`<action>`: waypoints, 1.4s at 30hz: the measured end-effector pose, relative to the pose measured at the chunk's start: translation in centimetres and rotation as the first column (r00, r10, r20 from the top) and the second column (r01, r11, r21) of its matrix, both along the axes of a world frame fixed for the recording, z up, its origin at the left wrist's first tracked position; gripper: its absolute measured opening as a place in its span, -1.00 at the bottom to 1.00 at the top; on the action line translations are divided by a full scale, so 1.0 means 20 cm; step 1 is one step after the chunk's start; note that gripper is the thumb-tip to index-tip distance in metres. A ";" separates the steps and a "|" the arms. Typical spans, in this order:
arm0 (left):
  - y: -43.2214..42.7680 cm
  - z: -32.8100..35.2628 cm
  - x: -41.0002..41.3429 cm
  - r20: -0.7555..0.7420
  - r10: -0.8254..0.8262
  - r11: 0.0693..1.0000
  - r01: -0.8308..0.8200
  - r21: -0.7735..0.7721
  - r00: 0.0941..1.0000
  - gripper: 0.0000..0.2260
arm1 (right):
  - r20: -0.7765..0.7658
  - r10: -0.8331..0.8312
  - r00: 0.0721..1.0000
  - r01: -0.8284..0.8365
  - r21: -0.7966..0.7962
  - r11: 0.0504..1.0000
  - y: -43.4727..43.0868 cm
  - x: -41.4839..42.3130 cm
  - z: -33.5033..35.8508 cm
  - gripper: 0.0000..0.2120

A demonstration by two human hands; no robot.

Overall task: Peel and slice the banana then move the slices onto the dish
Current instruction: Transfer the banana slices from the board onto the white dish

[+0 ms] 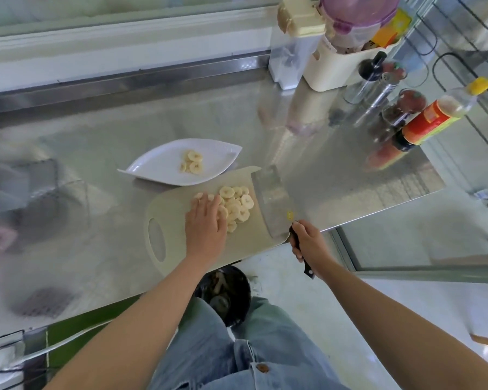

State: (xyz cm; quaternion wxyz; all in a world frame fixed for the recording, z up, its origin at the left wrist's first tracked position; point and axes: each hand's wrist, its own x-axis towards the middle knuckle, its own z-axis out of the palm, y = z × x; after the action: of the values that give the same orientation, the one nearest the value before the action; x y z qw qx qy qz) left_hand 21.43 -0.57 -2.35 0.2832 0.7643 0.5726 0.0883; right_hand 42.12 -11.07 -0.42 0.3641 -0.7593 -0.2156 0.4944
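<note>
Your left hand (206, 223) rests with straight fingers on the banana slices (238, 205) at centre frame, on the cutting board (175, 209). That placement probably serves to sweep them onto the cleaver (271, 198), which your right hand (307, 242) grips beside them. The dish (152, 167), just above left, holds a few.

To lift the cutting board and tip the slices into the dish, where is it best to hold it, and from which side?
Probably by the oval handle hole at the cutting board's near-left end, coming from the left. That end is bare; the banana slices and knife lie at the other end, nearer the dish.
</note>
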 end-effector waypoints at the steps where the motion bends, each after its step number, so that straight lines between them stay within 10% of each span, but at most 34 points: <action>1: -0.01 -0.01 0.00 0.004 -0.002 1.000 0.002 -0.012 1.000 -0.58 | 0.012 0.040 0.999 -0.040 0.000 0.999 0.01 -0.01 -0.01 -0.78; 10: -0.02 -0.04 0.02 0.085 -0.005 0.998 0.009 -0.054 0.996 -0.54 | 0.071 0.231 0.970 -0.229 -0.039 0.973 0.07 -0.10 -0.06 -0.73; 28: 0.00 -0.03 0.02 0.003 -0.030 0.999 0.030 -0.040 1.000 -0.55 | -0.276 0.196 0.941 -0.218 -0.053 0.974 0.06 0.15 0.12 -0.72; 42: 0.23 0.16 -0.10 -0.051 0.114 0.954 -0.095 0.285 0.992 -0.57 | -0.188 0.284 0.940 -0.278 0.056 0.959 0.57 -0.21 0.25 -0.79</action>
State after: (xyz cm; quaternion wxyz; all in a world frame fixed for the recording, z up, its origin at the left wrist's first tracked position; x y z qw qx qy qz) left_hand 19.51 4.00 0.81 0.1468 0.7682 0.6028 0.1583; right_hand 38.01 0.27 4.50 0.3200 -0.6636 -0.2920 0.6099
